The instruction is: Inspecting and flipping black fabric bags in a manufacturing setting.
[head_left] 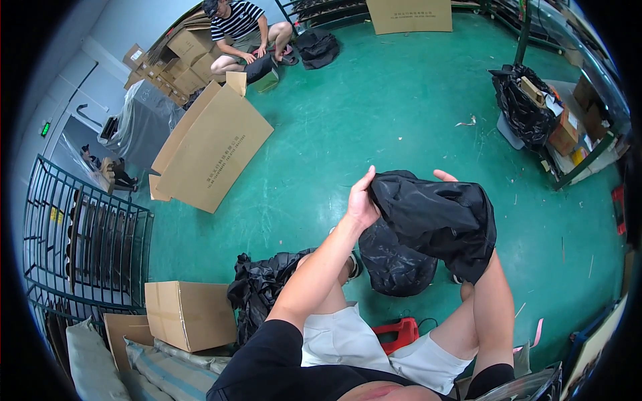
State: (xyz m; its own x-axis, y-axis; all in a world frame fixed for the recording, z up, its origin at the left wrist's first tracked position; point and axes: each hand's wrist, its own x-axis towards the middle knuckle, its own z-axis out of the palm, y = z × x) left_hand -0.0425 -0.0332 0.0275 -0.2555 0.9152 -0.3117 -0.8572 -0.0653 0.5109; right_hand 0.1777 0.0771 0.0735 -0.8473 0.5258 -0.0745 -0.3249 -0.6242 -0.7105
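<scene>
Up in front of me is a loose, limp piece of black fabric (435,214), its exact kind unclear. My left hand (364,204) grips its left edge, thumb pointing up and the other fingers largely behind the cloth. Only a fingertip or so of my right hand (445,176) shows past the far edge; the fabric covers the rest and drapes over the wrist. Both hands appear to support the cloth between them. Below it, on the floor between my feet, sits a rounded black fabric-like item (398,267), partly hidden by the held piece.
A crumpled black pile (257,287) and an open carton (190,314) are at my left. A red tool-like object (400,334) lies between my legs. Ahead, a large carton (217,147) leans tilted; a person (241,33) crouches behind it. A black bag (525,107) stands at right.
</scene>
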